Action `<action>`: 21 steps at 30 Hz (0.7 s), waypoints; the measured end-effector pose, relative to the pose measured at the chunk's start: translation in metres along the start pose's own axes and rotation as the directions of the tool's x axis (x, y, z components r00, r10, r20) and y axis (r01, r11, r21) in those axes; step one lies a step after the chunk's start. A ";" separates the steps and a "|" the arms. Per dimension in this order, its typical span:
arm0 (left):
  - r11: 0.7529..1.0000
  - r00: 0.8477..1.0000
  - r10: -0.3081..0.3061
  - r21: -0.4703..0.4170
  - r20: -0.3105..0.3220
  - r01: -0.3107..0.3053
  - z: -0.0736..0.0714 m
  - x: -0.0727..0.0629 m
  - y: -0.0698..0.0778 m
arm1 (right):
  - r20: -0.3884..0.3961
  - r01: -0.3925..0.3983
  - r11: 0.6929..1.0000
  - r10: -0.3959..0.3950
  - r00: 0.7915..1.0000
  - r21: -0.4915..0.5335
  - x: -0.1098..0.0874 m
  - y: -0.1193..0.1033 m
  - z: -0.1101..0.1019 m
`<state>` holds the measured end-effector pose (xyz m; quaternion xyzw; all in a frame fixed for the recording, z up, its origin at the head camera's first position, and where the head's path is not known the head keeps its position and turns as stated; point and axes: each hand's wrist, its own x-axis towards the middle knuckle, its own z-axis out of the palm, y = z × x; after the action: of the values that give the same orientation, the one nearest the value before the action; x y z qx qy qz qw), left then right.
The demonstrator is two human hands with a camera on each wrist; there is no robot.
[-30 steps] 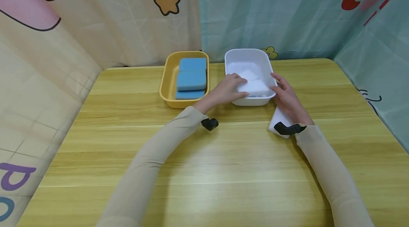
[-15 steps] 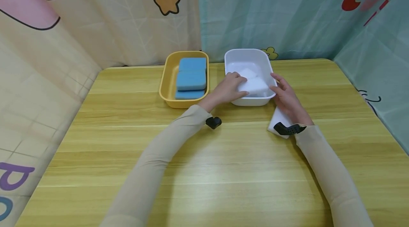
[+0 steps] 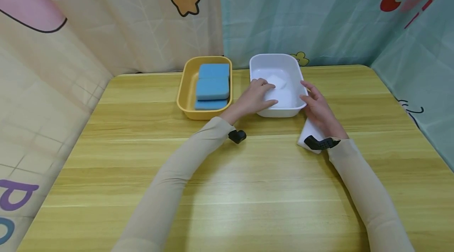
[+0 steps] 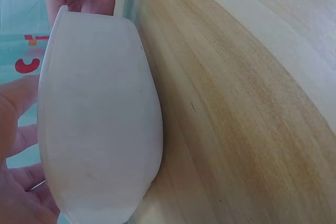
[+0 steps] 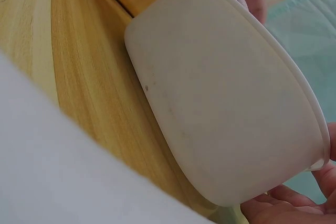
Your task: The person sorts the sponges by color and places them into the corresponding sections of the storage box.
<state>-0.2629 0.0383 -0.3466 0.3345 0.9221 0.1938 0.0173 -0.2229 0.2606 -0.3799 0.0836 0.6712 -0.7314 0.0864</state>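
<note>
A white plastic basin [image 3: 276, 112] stands near the back of the table. My left hand [image 3: 251, 98] reaches over its left side, index finger and thumb spread apart inside, with nothing visible between them. In the left wrist view its fingers [image 4: 25, 137] show behind the rim. Low inside the basin is a white, pad-like piece [image 3: 278, 81], its outline faint against the white floor. On the right, my right hand [image 3: 320, 114] grips the basin's rim and side with thumb and fingers. Beneath that wrist a flat white pad [image 3: 307, 135] lies on the table, partly hidden.
Left of the white basin stands a yellow basin [image 3: 180, 100] holding several blue sponges [image 3: 213, 88], piled against its right side. Both basins sit close to the table's [image 3: 227, 189] back edge. A printed curtain [image 3: 319, 15] hangs behind and along the sides.
Inside the white basin, the white pad by my left hand was raised with clear edges; now it has sunk from view and that area looks smooth. My right hand stays on the rim.
</note>
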 end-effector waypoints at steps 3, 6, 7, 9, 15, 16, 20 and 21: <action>1.000 0.999 0.007 -0.017 -0.032 -0.007 0.000 -0.001 0.000 | 0.004 0.005 1.000 -0.005 1.000 0.006 0.000 0.000 0.000; 0.999 0.996 0.019 -0.044 -0.085 -0.023 0.000 -0.003 0.000 | 0.004 0.009 1.000 -0.009 1.000 0.012 0.000 0.000 0.000; 0.998 0.994 0.021 -0.058 -0.104 -0.027 0.000 -0.004 -0.001 | 0.004 0.010 1.000 -0.010 1.000 0.014 0.000 0.000 0.000; 0.996 0.990 0.020 -0.085 -0.138 -0.032 0.001 -0.006 -0.002 | 0.002 0.010 1.000 -0.010 1.000 0.009 0.000 -0.001 0.000; 0.984 0.974 -0.015 -0.175 -0.227 -0.026 0.002 -0.015 -0.003 | -0.002 0.002 1.000 -0.002 1.000 -0.004 -0.001 -0.001 -0.001; 0.982 0.970 -0.025 -0.189 -0.240 -0.021 0.003 -0.017 -0.003 | -0.004 0.000 1.000 0.000 1.000 -0.006 -0.001 -0.001 -0.001; 0.968 0.948 -0.067 -0.251 -0.312 -0.015 0.007 -0.023 -0.004 | -0.002 -0.003 1.000 0.003 1.000 -0.007 -0.001 -0.001 0.001; 0.963 0.939 -0.081 -0.271 -0.334 -0.013 0.009 -0.024 -0.004 | 0.000 -0.004 1.000 0.004 1.000 -0.006 -0.001 -0.001 0.001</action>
<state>-0.2450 0.0236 -0.3589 0.2743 0.8818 0.3719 -0.0946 -0.2217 0.2597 -0.3789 0.0845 0.6731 -0.7294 0.0880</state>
